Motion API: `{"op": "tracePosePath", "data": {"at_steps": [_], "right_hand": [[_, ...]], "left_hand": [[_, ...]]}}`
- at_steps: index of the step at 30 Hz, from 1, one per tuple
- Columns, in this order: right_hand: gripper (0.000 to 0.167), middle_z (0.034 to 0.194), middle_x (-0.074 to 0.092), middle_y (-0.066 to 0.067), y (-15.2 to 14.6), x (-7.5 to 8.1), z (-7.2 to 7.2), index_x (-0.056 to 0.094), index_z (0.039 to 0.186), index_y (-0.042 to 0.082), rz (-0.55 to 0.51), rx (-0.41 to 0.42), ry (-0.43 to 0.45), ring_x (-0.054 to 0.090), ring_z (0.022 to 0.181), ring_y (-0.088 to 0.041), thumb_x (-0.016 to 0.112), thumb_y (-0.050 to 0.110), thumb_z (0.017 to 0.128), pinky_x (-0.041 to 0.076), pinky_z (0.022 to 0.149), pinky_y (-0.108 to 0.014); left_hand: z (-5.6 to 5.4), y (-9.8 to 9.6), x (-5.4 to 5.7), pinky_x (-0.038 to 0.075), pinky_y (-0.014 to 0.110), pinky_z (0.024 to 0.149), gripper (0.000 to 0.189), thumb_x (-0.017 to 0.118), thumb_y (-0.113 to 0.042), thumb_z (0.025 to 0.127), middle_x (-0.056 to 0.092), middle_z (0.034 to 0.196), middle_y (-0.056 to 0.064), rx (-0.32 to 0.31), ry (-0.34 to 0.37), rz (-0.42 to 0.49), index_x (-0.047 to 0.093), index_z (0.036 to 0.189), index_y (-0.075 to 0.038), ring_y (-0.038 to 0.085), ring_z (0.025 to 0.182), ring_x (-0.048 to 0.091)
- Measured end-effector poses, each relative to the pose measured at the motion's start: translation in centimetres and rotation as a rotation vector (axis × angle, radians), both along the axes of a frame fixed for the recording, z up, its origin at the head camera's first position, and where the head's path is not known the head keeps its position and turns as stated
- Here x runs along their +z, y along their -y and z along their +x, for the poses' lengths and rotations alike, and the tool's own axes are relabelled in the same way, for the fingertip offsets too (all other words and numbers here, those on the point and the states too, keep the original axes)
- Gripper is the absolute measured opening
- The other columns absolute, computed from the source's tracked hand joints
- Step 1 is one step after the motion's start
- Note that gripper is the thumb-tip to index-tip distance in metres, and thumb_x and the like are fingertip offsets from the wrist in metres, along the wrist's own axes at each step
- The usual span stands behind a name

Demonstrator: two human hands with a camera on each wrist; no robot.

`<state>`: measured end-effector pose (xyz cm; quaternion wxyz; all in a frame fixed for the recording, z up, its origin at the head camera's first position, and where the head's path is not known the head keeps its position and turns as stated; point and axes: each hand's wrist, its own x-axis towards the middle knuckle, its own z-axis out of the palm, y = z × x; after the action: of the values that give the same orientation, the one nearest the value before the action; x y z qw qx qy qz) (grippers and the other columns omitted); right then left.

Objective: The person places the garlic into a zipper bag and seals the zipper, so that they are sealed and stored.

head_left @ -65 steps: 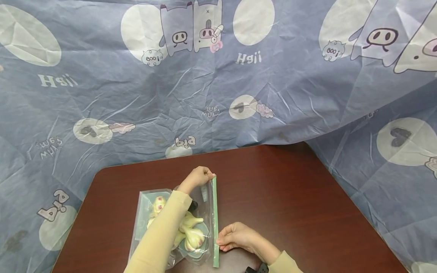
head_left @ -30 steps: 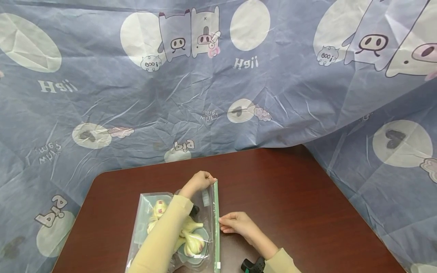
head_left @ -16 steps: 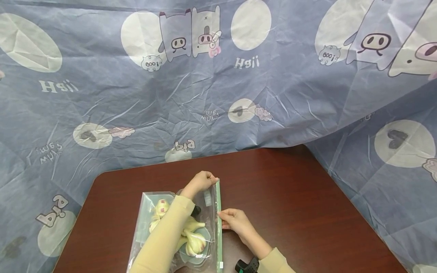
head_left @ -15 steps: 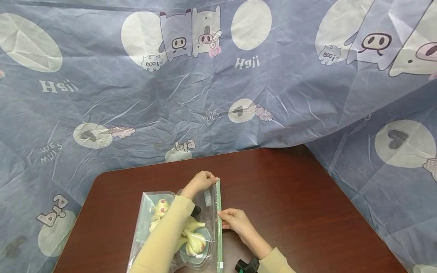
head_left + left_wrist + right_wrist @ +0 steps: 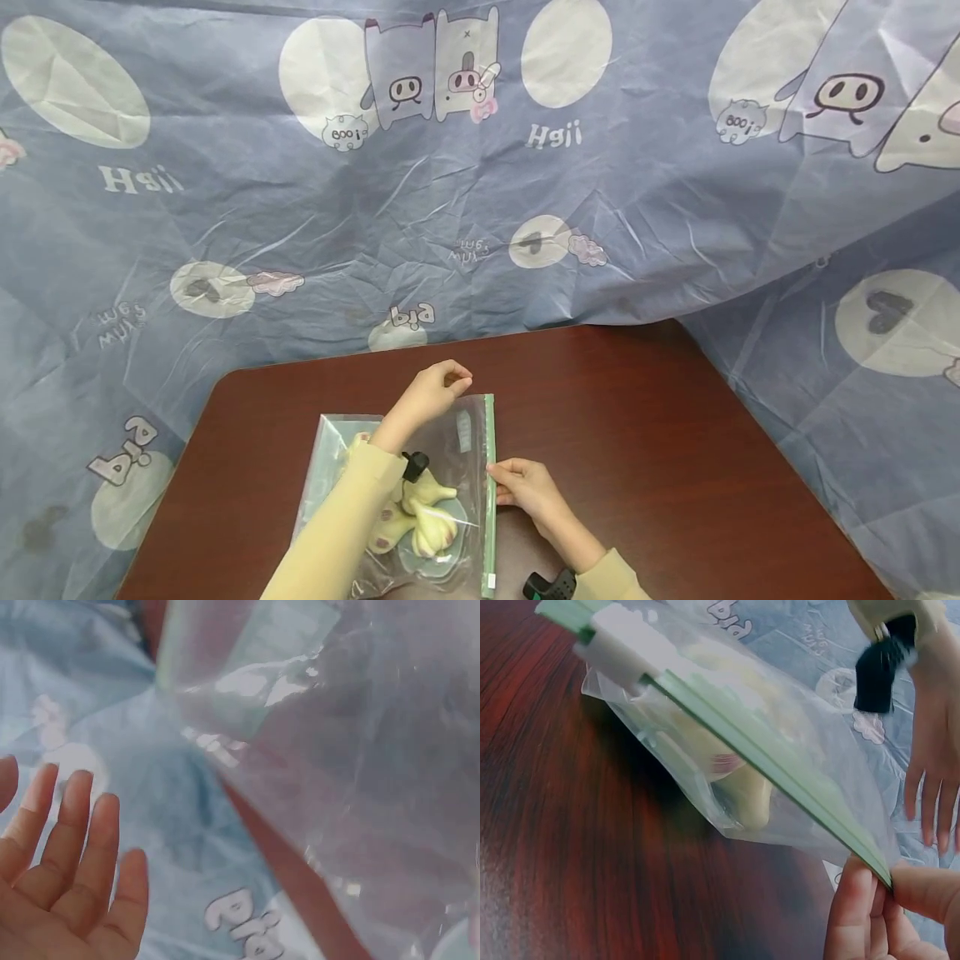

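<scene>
A clear zip bag (image 5: 471,483) lies on the table, with several garlic bulbs (image 5: 435,529) inside over pale blue shapes. Its green zip strip (image 5: 491,433) runs along the right edge. My right hand (image 5: 528,492) pinches that strip near its middle, thumb on one side and fingers on the other; the right wrist view shows the strip (image 5: 765,765) in the fingertips. A white slider (image 5: 630,645) sits at the strip's near end. Just past the bag's far corner, my left hand (image 5: 435,390) hovers with loosely bent fingers, apart from the bag. In the left wrist view its fingers (image 5: 97,855) are spread and hold nothing.
The dark red-brown table (image 5: 637,433) extends to the right and behind the bag. A blue patterned cloth (image 5: 390,208) hangs beyond its far edge. Both wrists carry a black strapped device, one (image 5: 551,585) on the right, another (image 5: 415,465) on the left.
My left hand has let go of the strip's far end and lifted up and left. Earlier, my right hand slid along the strip away from the near end; it still pinches there.
</scene>
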<state>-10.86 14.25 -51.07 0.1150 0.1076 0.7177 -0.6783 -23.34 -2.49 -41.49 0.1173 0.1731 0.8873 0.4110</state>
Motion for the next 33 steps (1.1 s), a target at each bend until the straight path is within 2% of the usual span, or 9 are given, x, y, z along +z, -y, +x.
{"op": "tracePosePath", "data": {"at_steps": [5,8,11,15,16,19,22,28,33], "right_hand": [[0.034,0.079,0.066,0.000,0.1,0.1,0.0,0.066,0.103,-0.008,0.006,-0.019,0.001,0.061,0.067,-0.009,0.068,0.025,0.094,0.057,0.065,-0.023],[0.034,0.078,0.067,0.000,0.0,-0.1,-0.2,0.066,0.102,-0.009,-0.008,-0.034,0.004,0.061,0.066,-0.008,0.068,0.024,0.094,0.056,0.064,-0.022],[0.036,0.081,0.067,-0.001,-0.3,-0.4,-0.3,0.066,0.104,-0.008,0.001,-0.035,0.005,0.062,0.068,-0.009,0.068,0.026,0.094,0.057,0.065,-0.022],[0.036,0.082,0.067,-0.002,-0.6,-0.6,-0.4,0.067,0.104,-0.008,0.026,-0.045,0.008,0.063,0.069,-0.010,0.069,0.026,0.093,0.057,0.066,-0.023],[0.035,0.082,0.067,-0.002,-0.6,-0.5,-0.4,0.067,0.103,-0.007,0.033,-0.051,0.009,0.063,0.069,-0.010,0.069,0.026,0.093,0.057,0.065,-0.023],[0.034,0.081,0.068,-0.002,-0.9,-0.6,-0.6,0.067,0.102,-0.006,0.048,-0.071,0.012,0.063,0.069,-0.011,0.069,0.026,0.093,0.057,0.065,-0.024],[0.032,0.081,0.068,-0.002,-1.1,-0.5,-0.8,0.068,0.101,-0.005,0.073,-0.093,0.014,0.063,0.069,-0.012,0.070,0.026,0.092,0.057,0.065,-0.026],[0.029,0.081,0.068,-0.004,-2.1,-0.4,-1.1,0.070,0.098,-0.003,0.161,-0.132,0.011,0.063,0.069,-0.013,0.070,0.026,0.092,0.058,0.067,-0.030],[0.028,0.077,0.066,-0.003,-3.2,-0.1,-1.6,0.071,0.096,0.000,0.245,-0.147,-0.001,0.062,0.066,-0.012,0.070,0.027,0.092,0.058,0.067,-0.032]], "left_hand": [[1.7,3.1,0.9,0.054,0.034,0.077,0.013,0.062,-0.022,0.098,0.072,0.105,0.001,0.034,-0.069,0.016,0.069,0.106,-0.015,0.016,0.093,0.066],[2.8,5.8,0.9,0.054,0.038,0.079,0.013,0.061,-0.022,0.098,0.072,0.104,0.003,0.081,-0.096,0.004,0.069,0.106,-0.015,0.020,0.093,0.067],[3.9,8.9,0.1,0.050,0.050,0.094,0.014,0.059,-0.020,0.100,0.071,0.109,0.005,0.159,-0.098,-0.015,0.068,0.108,-0.014,0.028,0.102,0.067],[5.4,12.7,-1.6,0.044,0.057,0.101,0.016,0.057,-0.020,0.101,0.069,0.113,0.008,0.270,-0.070,-0.049,0.066,0.110,-0.011,0.035,0.113,0.062],[5.8,13.5,-2.1,0.045,0.056,0.101,0.017,0.057,-0.020,0.101,0.069,0.114,0.009,0.292,-0.058,-0.058,0.066,0.111,-0.010,0.035,0.114,0.062],[7.0,15.3,-3.5,0.051,0.051,0.090,0.019,0.057,-0.020,0.101,0.069,0.111,0.011,0.350,-0.036,-0.072,0.066,0.111,-0.007,0.036,0.110,0.062],[7.8,16.3,-4.7,0.053,0.048,0.083,0.018,0.058,-0.020,0.100,0.071,0.107,0.011,0.389,-0.032,-0.080,0.066,0.109,-0.007,0.033,0.104,0.064],[8.9,16.4,-6.4,0.053,0.046,0.081,0.015,0.061,-0.017,0.098,0.069,0.104,0.010,0.392,-0.053,-0.081,0.067,0.105,-0.006,0.030,0.098,0.064],[9.3,16.1,-7.3,0.050,0.052,0.090,0.018,0.060,-0.014,0.098,0.060,0.115,0.018,0.416,-0.018,-0.080,0.064,0.111,-0.003,0.036,0.109,0.059]]}}
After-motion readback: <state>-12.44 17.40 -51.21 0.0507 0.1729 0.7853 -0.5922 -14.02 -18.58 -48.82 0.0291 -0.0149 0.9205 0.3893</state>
